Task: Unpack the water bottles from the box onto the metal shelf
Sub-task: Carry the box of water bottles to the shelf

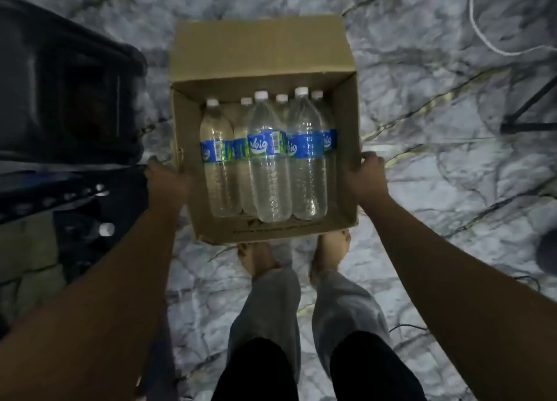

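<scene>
An open cardboard box (265, 60) hangs in front of me above the marble floor. Several clear water bottles (269, 162) with blue labels and white caps lie inside it, caps pointing away from me. My left hand (164, 176) grips the box's left side and my right hand (369, 174) grips its right side. A dark metal shelf (45, 198) with perforated rails stands at the left, close to my left forearm.
A dark bulky object (66, 93) sits at upper left beside the box. A white cable (494, 36) runs across the floor at upper right, near a black metal frame (530, 111). My bare feet (259, 259) stand just under the box.
</scene>
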### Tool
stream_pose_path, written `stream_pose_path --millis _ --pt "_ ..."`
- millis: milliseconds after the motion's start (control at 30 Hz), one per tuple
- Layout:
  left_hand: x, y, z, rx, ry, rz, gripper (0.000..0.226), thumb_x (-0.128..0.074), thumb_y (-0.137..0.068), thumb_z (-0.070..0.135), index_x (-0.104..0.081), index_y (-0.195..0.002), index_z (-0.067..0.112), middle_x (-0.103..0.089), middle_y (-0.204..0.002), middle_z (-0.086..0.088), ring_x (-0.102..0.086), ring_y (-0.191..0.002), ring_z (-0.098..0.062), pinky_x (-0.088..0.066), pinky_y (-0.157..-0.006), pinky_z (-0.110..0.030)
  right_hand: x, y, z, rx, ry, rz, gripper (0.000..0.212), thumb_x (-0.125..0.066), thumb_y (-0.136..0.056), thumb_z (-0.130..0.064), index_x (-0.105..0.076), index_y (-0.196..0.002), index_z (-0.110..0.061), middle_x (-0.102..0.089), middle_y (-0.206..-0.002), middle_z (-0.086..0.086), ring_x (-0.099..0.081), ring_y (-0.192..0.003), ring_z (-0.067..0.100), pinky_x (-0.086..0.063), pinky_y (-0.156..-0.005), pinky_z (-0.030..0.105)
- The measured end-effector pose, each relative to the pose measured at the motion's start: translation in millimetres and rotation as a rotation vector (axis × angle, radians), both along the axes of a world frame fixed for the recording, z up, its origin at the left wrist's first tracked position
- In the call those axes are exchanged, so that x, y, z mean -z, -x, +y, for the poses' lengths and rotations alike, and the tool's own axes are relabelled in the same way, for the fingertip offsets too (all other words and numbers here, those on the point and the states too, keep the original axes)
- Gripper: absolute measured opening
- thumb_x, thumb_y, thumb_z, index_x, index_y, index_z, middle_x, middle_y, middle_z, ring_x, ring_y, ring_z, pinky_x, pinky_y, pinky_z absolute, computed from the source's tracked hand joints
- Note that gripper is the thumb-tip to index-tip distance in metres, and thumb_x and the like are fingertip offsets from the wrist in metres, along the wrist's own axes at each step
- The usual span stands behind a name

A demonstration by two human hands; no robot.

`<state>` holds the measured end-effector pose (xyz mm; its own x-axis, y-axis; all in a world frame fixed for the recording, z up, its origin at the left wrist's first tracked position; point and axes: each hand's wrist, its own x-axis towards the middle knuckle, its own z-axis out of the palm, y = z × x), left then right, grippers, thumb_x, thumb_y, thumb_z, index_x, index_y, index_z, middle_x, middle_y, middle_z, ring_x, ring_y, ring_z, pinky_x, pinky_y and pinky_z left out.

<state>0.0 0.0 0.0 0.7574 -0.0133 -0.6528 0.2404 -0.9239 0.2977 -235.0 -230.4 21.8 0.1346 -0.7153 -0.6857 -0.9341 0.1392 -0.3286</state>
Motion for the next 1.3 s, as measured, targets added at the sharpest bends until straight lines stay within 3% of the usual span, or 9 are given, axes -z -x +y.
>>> stream_pose_path --millis 133,300,600,700,767,900,1100,1200,1300 --pt "38 -11 4 0.109 0.023 0.021 0.051 -0.057 -0.093 0.048 -0.058 -0.124 0.008 -0.065 -0.125 -0.018 -0.061 -0.116 -0.037 -0.048 -0.099 -0.043 38 -7 -11 0.042 0.055 -0.009 0.05 -0.059 -0.09 -0.033 -0.048 -0.127 -0.002 -0.056 -0.125 0.017 -0.058 -0.11 0.031 -0.041 -0.08 0.03" --pt "53 -10 10 0.163 0.006 -0.06 0.045 -0.05 -0.092 0.039 -0.064 -0.113 0.002 -0.068 -0.113 -0.026 -0.064 -0.106 -0.043 -0.051 -0.089 -0.047 54 -1 -14 0.048 0.124 -0.026 0.03 -0.051 -0.095 -0.021 -0.055 -0.119 -0.004 -0.064 -0.109 0.012 -0.054 -0.087 0.023 -0.03 -0.059 0.016" --pt "51 -7 6 0.241 -0.08 -0.106 0.033 -0.05 -0.1 0.025 -0.063 -0.111 -0.003 -0.066 -0.112 -0.028 -0.064 -0.102 -0.045 -0.048 -0.078 -0.042 70 3 -20 0.004 0.101 0.105 0.038 -0.049 -0.099 -0.028 -0.059 -0.116 0.005 -0.064 -0.113 0.024 -0.061 -0.103 0.039 -0.038 -0.068 0.032" --pt "45 -7 6 0.278 -0.081 -0.111 0.035 -0.05 -0.1 0.023 -0.062 -0.11 -0.009 -0.065 -0.111 -0.031 -0.063 -0.103 -0.046 -0.051 -0.084 -0.047 65 5 -27 -0.087 0.068 0.122 0.035 -0.05 -0.097 -0.02 -0.059 -0.114 0.01 -0.061 -0.115 0.03 -0.059 -0.106 0.044 -0.044 -0.077 0.039" --pt "40 -4 7 0.302 -0.068 -0.115 0.034 -0.051 -0.1 0.019 -0.062 -0.106 -0.012 -0.066 -0.107 -0.033 -0.064 -0.099 -0.046 -0.048 -0.076 -0.042 60 7 -29 -0.118 0.066 0.121 0.032 -0.051 -0.096 -0.014 -0.06 -0.111 0.012 -0.06 -0.114 0.033 -0.058 -0.106 0.044 -0.045 -0.079 0.039" --pt "19 6 10 0.275 -0.053 -0.1 0.026 -0.051 -0.098 0.01 -0.06 -0.097 -0.014 -0.061 -0.089 -0.027 -0.063 -0.09 -0.04 -0.038 -0.068 -0.034 40 18 -21 -0.166 0.068 0.122 0.029 -0.053 -0.094 -0.011 -0.062 -0.099 0.016 -0.063 -0.103 0.036 -0.061 -0.098 0.045 -0.035 -0.068 0.032" --pt "-54 16 9 0.257 0.076 -0.097 0.023 -0.051 -0.094 0.005 -0.064 -0.106 -0.009 -0.068 -0.101 -0.022 -0.061 -0.092 -0.025 -0.044 -0.076 -0.031 -32 37 -17 -0.222 0.11 0.099 0.035 -0.054 -0.091 -0.015 -0.061 -0.085 0.019 -0.063 -0.092 0.038 -0.059 -0.093 0.047 -0.035 -0.067 0.036" --pt "-105 24 14 0.237 0.118 -0.091 0.023 -0.052 -0.092 0.006 -0.066 -0.102 -0.008 -0.071 -0.101 -0.024 -0.068 -0.094 -0.036 -0.057 -0.081 -0.044 -84 48 -14 -0.231 0.121 0.085 0.045 -0.049 -0.085 -0.026 -0.061 -0.081 0.017 -0.063 -0.089 0.038 -0.059 -0.089 0.048 -0.033 -0.065 0.035" --pt "-160 35 19 0.238 0.13 -0.108 0.019 -0.051 -0.091 0.004 -0.064 -0.089 -0.01 -0.069 -0.09 -0.027 -0.067 -0.081 -0.035 -0.058 -0.073 -0.054 -137 61 -13 -0.216 0.135 0.088 0.03 -0.057 -0.09 -0.013 -0.061 -0.078 0.014 -0.063 -0.086 0.036 -0.061 -0.084 0.046 -0.03 -0.063 0.03"
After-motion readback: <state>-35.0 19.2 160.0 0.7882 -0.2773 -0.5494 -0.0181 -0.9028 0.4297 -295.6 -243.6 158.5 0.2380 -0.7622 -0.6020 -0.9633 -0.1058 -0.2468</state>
